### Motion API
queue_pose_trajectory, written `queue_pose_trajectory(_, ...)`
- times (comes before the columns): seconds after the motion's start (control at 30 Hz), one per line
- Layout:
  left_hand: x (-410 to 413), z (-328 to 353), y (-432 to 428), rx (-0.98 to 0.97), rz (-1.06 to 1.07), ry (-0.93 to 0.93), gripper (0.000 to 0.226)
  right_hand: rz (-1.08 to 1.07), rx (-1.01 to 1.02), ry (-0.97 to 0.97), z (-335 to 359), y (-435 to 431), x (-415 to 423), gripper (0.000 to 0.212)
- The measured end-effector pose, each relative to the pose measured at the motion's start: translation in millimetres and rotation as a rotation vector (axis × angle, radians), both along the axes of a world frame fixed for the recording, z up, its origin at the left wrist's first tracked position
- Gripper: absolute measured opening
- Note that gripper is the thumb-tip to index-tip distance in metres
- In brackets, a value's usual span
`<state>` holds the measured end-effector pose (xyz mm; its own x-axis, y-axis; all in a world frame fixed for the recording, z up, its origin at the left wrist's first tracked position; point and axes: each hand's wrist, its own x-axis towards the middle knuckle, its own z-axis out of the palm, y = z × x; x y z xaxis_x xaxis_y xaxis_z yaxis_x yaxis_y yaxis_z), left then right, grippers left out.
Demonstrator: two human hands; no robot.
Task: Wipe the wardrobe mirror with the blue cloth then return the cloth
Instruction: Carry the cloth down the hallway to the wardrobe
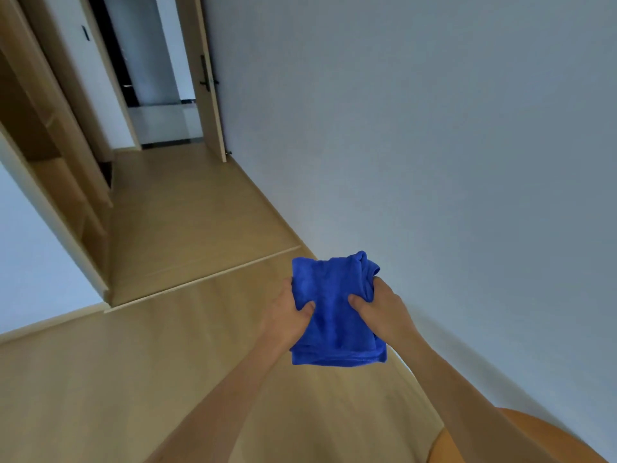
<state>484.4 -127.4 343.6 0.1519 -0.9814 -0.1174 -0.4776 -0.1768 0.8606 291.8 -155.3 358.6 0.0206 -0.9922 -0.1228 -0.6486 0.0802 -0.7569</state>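
We see the blue cloth (337, 315) in the lower middle of the frame, folded into a rough bundle and held in the air above the floor (200, 228); its upper right corner is bunched, its lower edge hangs in loose layers. Both hands grip it; our left hand (287, 315) takes the left edge, thumb (307, 307) pressed onto the front of the cloth; our right hand (380, 312) takes the right side, thumb (355, 300) on the front, the fingers of both curled round behind the fabric and mostly hidden. The bare forearms run down to the lower edge of the frame; an orange garment (517, 439) shows in the lower right corner. The floor is pale wood, with a thin strip (207, 277) crossing it to the left of the cloth; a plain grey-white wall (434, 128) fills the right side. At the upper middle a wooden door (203, 78) stands open, with a dark handle (208, 82); open wooden shelving (50, 145) lines the left of the frame.
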Motion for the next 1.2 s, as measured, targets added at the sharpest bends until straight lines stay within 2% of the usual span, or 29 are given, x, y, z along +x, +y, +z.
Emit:
queue_pose_trajectory(0.17,32,2,-30,0.009,0.120,-0.054,0.058,0.117,-0.004,-0.020,0,-50,37,0.028)
queue_pose_trajectory(0.27,45,-2,-51,0.023,0.186,-0.030,0.053,0.211,-0.016,-0.017,3,-84,54,0.014)
queue_pose_trajectory(0.33,55,-1,-66,0.028,0.230,-0.029,0.053,0.268,-0.040,-0.017,7,-106,65,0.020)
queue_pose_trajectory(0.47,73,2,-96,0.027,0.314,-0.015,0.053,0.343,-0.064,-0.003,5,-151,86,0.016)
queue_pose_trajectory(0.7,102,-7,-127,0.013,0.454,0.049,0.041,0.449,-0.047,-0.063,-10,-211,123,0.022)
queue_pose_trajectory(0.9,144,-9,-161,0.001,0.515,0.057,0.044,0.517,0.026,-0.116,-2,-249,174,0.015)
queue_pose_trajectory(1.0,176,-10,-186,-0.002,0.526,0.032,0.043,0.554,0.072,-0.148,3,-272,209,0.018)
queue_pose_trajectory(1.2,252,-12,-246,0.019,0.504,0.002,0.050,0.517,0.106,-0.175,2,-324,280,0.018)
